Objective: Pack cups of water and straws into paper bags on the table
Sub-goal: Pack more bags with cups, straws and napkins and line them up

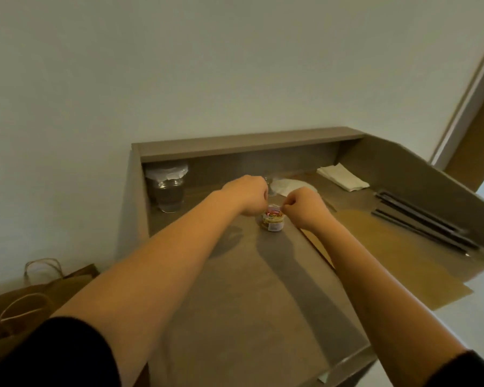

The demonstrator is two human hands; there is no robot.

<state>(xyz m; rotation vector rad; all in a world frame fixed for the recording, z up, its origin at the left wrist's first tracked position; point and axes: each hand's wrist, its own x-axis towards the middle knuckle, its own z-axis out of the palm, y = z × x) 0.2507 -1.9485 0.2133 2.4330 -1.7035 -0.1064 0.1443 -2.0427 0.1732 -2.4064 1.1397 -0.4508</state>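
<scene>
Near left, off the desk's left edge: brown paper bags [37, 297] with twine handles, standing on a lower surface, tops open as far as can be seen. Both forearms reach forward over the desk [235, 317], dark sleeves at the near corners of the view.

Mid desk: small glass jar [272, 219] of coloured rubber bands, upright, labelled. Left hand [248, 195] curled into a fist just left of and above the jar, fingers tucked; whether it holds anything cannot be told. Right hand [305, 208] curled just right of the jar, thumb and forefinger pinched together over the jar's mouth, maybe on a thin band, too small to tell.

Right side of desk: flat brown paper bag [389, 247] lying down, running to the near right edge. Dark straws [422, 222] lie side by side along the right wall, partly on the flat bag.

Far left corner: clear cup of water [170, 195] upright under the shelf, with a white paper cover on top. Far centre, behind the hands: second clear cup [270, 185] mostly hidden, beside a round white paper [291, 187]. Far right corner: folded white napkins [342, 177].
</scene>
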